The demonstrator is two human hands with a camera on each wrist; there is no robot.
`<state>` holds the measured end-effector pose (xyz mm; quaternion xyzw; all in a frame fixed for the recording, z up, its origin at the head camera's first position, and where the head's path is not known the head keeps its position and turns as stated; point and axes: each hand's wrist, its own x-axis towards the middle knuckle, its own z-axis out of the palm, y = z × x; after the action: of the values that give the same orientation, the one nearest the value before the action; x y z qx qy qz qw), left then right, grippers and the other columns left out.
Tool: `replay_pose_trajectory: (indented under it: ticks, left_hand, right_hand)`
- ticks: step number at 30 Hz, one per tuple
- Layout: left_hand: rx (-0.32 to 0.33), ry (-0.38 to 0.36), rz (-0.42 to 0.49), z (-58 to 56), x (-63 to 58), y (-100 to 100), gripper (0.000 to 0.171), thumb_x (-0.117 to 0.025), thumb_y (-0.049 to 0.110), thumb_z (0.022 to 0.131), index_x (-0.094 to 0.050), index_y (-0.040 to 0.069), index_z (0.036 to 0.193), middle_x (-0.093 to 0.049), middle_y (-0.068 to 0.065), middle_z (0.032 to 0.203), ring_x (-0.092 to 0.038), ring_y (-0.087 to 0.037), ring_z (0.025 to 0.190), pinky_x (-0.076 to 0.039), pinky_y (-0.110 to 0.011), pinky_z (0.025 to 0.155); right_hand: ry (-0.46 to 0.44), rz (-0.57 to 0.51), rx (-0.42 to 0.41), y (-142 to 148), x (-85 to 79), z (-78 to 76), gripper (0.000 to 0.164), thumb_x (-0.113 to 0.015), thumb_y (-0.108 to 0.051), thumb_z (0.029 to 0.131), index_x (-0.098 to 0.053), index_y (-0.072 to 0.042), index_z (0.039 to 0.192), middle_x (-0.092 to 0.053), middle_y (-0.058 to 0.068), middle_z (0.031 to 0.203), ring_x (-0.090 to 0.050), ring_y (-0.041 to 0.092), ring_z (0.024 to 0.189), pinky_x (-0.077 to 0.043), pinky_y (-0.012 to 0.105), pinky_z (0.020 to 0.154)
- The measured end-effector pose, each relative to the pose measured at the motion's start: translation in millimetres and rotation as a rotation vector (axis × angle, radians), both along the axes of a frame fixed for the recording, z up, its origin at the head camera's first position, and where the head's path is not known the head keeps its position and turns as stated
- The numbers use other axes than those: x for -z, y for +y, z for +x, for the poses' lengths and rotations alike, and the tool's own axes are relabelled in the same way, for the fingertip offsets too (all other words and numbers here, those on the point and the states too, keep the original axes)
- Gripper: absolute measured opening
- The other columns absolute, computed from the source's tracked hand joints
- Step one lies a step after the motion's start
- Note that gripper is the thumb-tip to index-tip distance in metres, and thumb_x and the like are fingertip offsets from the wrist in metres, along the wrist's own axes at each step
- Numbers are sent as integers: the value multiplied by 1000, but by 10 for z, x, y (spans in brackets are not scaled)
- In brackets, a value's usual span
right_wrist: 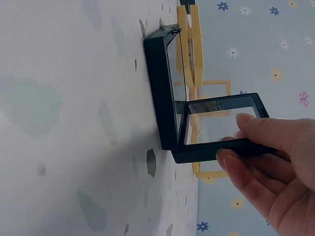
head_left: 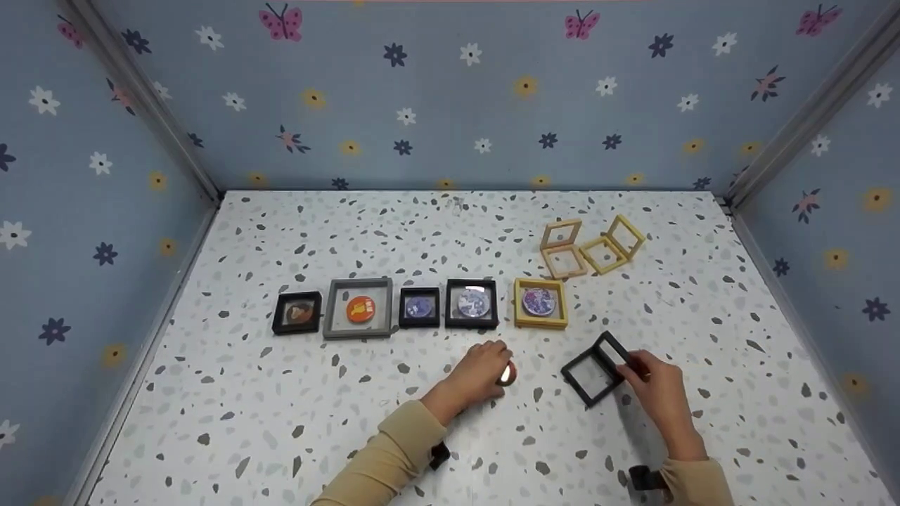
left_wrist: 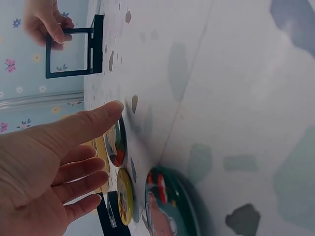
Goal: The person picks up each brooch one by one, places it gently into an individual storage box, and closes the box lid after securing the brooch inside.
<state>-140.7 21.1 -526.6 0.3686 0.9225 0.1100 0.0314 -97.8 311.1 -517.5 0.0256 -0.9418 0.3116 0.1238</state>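
Note:
My right hand [head_left: 657, 386] pinches one half of a black display frame [right_wrist: 162, 93] between thumb and fingers. The frame stands unfolded, its other half on the table. My left hand [head_left: 478, 372] reaches low over several round pin badges, its thumb and fingers apart. In the left wrist view, a dark-rimmed badge [left_wrist: 116, 143] lies by the thumb tip, partly behind the hand; whether they touch is unclear. A yellow-edged badge [left_wrist: 125, 196] and a green-edged badge [left_wrist: 170, 206] lie beside it. Only one badge [head_left: 508, 374] shows past the left hand in the head view.
Behind the hands runs a row of closed frames with badges inside: black [head_left: 297, 313], grey [head_left: 358, 309], small black [head_left: 420, 307], larger black [head_left: 471, 303] and yellow [head_left: 540, 303]. Two unfolded frames, peach [head_left: 564, 260] and yellow [head_left: 605, 253], stand further back. Patterned walls enclose the speckled table [head_left: 337, 239].

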Motion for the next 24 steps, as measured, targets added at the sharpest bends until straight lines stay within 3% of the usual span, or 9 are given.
replay_pose_trajectory:
  ticks: [8,14,24]
  left_hand:
    - [-1,-26,4,4,36,16,42,-76,23,67,-58,6,101,-53,-4,97,-52,-19,89,-42,-33,78]
    - [-5,-6,15,14,51,13,38,-76,23,67,-57,7,95,-55,-4,95,-54,-19,87,-41,-32,78]
    - [8,42,-6,22,51,15,31,-74,22,70,-59,6,93,-57,-5,92,-56,-20,86,-42,-32,78]
  right_hand:
    - [-17,-38,-16,-109,0,14,14,-68,-3,77,-64,2,90,-62,6,73,-59,21,68,-50,33,60]
    - [-51,-55,-1,-175,-3,26,14,-68,-3,78,-65,1,91,-62,8,74,-60,22,69,-50,29,55]
    - [-20,-67,-16,-259,31,32,13,-68,-3,77,-64,2,89,-63,7,75,-59,21,69,-50,33,60]
